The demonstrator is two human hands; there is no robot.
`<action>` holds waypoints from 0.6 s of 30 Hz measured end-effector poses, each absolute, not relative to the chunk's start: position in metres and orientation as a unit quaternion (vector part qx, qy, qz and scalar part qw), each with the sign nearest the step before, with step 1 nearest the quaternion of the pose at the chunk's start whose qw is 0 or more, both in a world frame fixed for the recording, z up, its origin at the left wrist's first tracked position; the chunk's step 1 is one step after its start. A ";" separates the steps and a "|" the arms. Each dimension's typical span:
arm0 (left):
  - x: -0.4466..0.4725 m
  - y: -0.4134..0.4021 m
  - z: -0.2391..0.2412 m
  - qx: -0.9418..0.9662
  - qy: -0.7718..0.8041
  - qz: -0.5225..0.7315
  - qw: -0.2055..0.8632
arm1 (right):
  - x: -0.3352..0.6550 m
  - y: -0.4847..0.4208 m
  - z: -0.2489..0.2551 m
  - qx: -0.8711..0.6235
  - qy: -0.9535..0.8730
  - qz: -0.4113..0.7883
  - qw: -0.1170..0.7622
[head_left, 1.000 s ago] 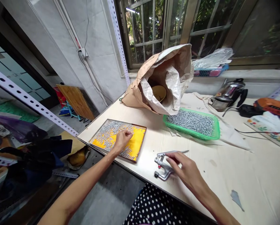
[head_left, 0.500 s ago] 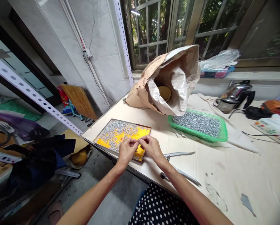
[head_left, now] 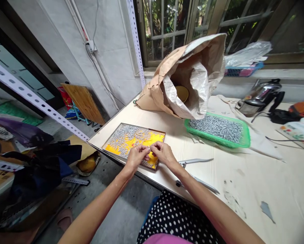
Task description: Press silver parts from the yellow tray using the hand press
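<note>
Over the front right part of a shallow tray with a yellow bottom, my two hands meet fingertip to fingertip. My left hand is closed in a pinch, and so is my right hand. Whatever small piece lies between the fingertips is too small to make out. Many small silvery metal pins or screws lie loose across the tray, thickest at its far left. A green plastic basket to the right is full of similar metal pieces.
A large paper sack lies open behind the tray with a yellowish round thing inside. Pliers-like shears with spread handles lie beside my right forearm. A metal kettle and an orange tool stand at the back right.
The view has shifted slightly, so the table contents sit a little higher. Both hands stay pinched together over the tray, their fingers only slightly changed.
</note>
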State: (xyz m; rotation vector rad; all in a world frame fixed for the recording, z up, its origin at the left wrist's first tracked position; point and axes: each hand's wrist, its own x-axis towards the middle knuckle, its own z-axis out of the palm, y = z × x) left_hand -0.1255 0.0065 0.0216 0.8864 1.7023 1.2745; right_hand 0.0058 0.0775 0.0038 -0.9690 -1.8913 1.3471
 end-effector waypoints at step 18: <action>-0.007 0.002 0.049 0.632 0.611 0.361 0.310 | 0.154 0.030 0.046 -0.387 -0.750 0.396 0.362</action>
